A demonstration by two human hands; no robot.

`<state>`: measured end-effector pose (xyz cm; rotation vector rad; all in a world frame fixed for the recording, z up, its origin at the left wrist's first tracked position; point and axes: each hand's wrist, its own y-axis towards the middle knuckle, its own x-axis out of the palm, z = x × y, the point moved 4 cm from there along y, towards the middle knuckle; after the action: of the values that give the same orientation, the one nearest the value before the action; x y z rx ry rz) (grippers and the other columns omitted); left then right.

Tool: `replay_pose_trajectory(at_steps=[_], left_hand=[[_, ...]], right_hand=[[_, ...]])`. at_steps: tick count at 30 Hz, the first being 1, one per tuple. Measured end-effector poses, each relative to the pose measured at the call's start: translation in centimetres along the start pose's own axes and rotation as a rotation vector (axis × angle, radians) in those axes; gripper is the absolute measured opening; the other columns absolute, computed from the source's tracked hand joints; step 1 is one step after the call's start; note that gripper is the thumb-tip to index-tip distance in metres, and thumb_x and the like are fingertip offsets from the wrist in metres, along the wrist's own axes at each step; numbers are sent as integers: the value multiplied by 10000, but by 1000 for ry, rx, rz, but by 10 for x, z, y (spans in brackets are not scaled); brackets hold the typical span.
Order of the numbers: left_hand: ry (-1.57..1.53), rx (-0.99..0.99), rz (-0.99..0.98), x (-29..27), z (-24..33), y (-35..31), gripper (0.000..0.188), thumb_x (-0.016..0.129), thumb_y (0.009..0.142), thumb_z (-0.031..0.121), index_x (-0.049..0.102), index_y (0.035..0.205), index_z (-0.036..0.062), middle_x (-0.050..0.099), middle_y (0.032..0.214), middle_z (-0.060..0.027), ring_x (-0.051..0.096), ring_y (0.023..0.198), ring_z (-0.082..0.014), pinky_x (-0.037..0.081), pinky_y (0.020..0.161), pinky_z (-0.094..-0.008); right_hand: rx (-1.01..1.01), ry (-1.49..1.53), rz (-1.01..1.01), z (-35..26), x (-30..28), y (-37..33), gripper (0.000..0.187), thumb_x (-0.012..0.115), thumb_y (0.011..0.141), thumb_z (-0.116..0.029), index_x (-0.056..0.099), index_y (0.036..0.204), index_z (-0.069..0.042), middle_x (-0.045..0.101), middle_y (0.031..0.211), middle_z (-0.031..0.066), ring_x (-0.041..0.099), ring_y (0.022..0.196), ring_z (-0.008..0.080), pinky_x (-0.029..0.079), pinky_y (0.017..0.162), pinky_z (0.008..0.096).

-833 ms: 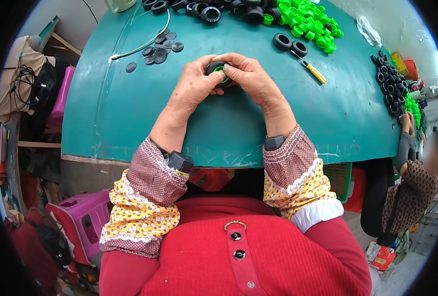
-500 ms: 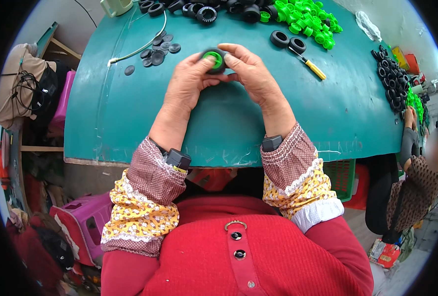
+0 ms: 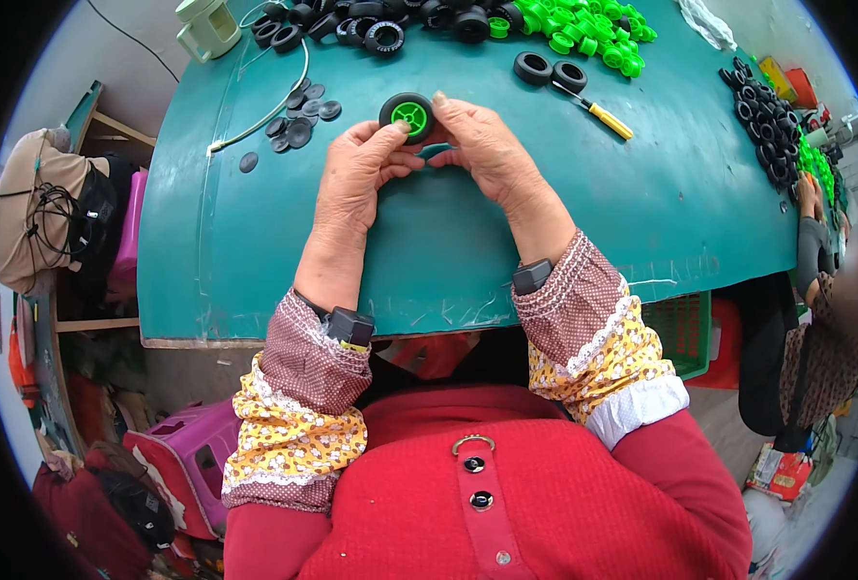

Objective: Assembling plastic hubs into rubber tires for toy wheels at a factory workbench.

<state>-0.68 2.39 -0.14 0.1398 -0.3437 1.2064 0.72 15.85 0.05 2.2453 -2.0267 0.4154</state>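
Between my two hands, above the green tabletop (image 3: 429, 232), is a small toy wheel (image 3: 410, 117): a black tyre around a bright green spoked hub, its hub face turned up. My left hand (image 3: 359, 164) pinches it from the left, thumb on the hub's lower edge. On the other side my right hand (image 3: 482, 143) grips the tyre's right edge between thumb and fingers; some fingertips are hidden behind it. Beyond my right hand lie two loose black tyres (image 3: 532, 68) and a screwdriver (image 3: 605, 122) with a yellow handle, its tip by one tyre.
Black rubber discs (image 3: 298, 132) lie left of my hands, beside a pale curved cord (image 3: 272, 124). Along the far edge are heaped black tyres (image 3: 384, 37), green hubs (image 3: 588, 31) and a pale mug (image 3: 208, 29). At right, a co-worker's arm (image 3: 812, 232) reaches to another pile of tyres (image 3: 765, 126).
The wheel has turned so its green spoked face shows plainly, and my left thumb has slid down to the hub's lower edge. The whole view has shifted slightly.
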Motion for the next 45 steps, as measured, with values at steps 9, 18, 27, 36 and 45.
replay_pose_trajectory(at_steps=[9,18,27,36,45], left_hand=[[125,14,-31,7,-1,-3,259,587,803,205,555,966,5,608,775,-70,588,605,-113,460,549,-184],[17,-3,-20,-1,-3,0,300,527,846,248,537,997,-12,592,867,-66,590,714,-112,509,579,-220],[-201,-8,-103,5,0,-1,316,574,805,173,512,1030,-40,587,903,-83,600,737,-148,513,629,-234],[-116,28,-46,7,-3,-2,334,603,793,160,505,1052,-26,575,900,-84,591,760,-145,518,664,-246],[15,42,-11,4,-6,2,361,565,827,273,507,1044,-9,584,846,-49,588,730,-120,502,605,-231]], right_hand=[[-45,-157,-37,2,2,1,330,490,873,-283,525,1099,-44,555,967,43,526,858,117,448,737,254],[-307,-640,71,-4,24,-11,635,727,663,-219,424,1196,-54,558,1002,112,548,906,178,445,792,279],[-352,-689,90,-10,21,-8,586,733,644,-202,452,1139,-65,577,966,92,559,876,179,468,752,291],[-398,-660,94,-4,25,-11,592,727,633,-161,439,1147,-102,560,976,105,561,864,197,474,729,296],[-414,-582,109,2,24,-5,527,713,620,-201,478,1068,-56,604,879,148,604,804,257,483,709,320]])
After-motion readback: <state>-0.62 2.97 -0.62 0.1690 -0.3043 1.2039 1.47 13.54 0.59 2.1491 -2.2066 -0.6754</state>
